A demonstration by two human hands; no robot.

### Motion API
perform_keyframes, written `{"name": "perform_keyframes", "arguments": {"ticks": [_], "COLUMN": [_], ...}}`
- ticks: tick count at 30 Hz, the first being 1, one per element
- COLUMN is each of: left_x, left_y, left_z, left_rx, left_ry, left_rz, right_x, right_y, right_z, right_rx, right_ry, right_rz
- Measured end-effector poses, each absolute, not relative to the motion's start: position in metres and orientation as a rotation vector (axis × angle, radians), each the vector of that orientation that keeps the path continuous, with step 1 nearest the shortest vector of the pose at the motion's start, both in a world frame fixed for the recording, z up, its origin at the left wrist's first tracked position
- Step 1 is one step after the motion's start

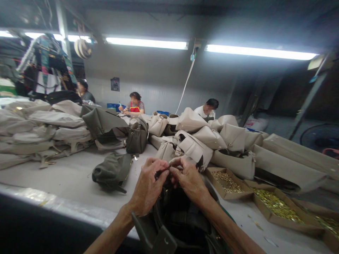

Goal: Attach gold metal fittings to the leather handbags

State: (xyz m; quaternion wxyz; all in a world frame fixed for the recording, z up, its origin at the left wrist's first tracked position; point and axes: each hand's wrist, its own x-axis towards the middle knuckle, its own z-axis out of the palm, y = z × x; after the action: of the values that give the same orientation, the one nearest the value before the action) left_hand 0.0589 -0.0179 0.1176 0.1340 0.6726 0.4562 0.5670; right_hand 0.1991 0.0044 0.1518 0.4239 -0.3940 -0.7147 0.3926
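Note:
A dark olive bag [185,215] lies open at the table's near edge, below and between my hands. My left hand [149,181] is closed in a pinch at the bag's upper part, with its thumb and fingertips pressed together. Close against it, my right hand [188,176] pinches at the same spot, its fingertips nearly touching the left ones. What sits between the fingertips is too small and dark to make out. To the left of my hands, a smaller dark green bag [112,171] lies on the table with a zipper along its edge.
Beige bags [196,144] are heaped behind my hands, and more beige pieces [42,127] are stacked at left. Cardboard boxes of small gold metal parts [229,181] [278,204] stand at right. Three people sit beyond the heaps.

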Motion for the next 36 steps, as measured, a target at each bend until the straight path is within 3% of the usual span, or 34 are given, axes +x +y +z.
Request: {"name": "perform_keyframes", "arguments": {"ticks": [19, 27, 36], "left_x": [0.046, 0.051, 0.036], "left_y": [-0.031, -0.032, -0.039], "left_z": [0.118, 0.122, 0.122], "left_rx": [2.217, 2.115, 2.228], "left_ry": [1.306, 1.298, 1.436], "left_rz": [1.467, 1.48, 1.129], "right_x": [0.192, 0.198, 0.201], "right_y": [-0.006, -0.002, 0.004], "right_z": [0.132, 0.12, 0.118], "right_rx": [-0.864, -0.87, -0.95], "right_ry": [-1.566, -1.639, -1.773], "right_rz": [1.139, 0.958, 0.787]}}
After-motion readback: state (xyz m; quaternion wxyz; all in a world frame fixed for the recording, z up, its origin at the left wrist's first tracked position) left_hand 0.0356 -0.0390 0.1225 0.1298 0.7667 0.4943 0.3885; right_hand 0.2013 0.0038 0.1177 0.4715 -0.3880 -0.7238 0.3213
